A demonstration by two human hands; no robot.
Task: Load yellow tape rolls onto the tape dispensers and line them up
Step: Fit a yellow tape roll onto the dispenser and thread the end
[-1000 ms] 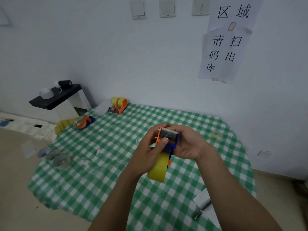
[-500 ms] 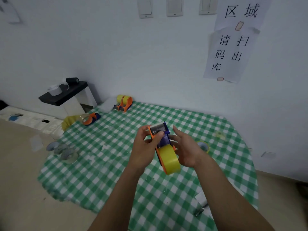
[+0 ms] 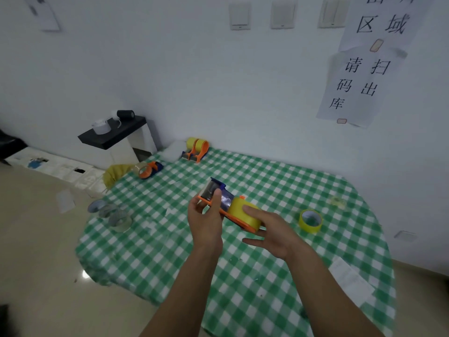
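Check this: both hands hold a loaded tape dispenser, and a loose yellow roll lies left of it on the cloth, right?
No: in the head view the loose yellow roll lies right of the tape dispenser, not left.

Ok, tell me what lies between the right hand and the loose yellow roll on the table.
Only bare checked tablecloth lies between the right hand and the loose yellow roll, as the head view shows.
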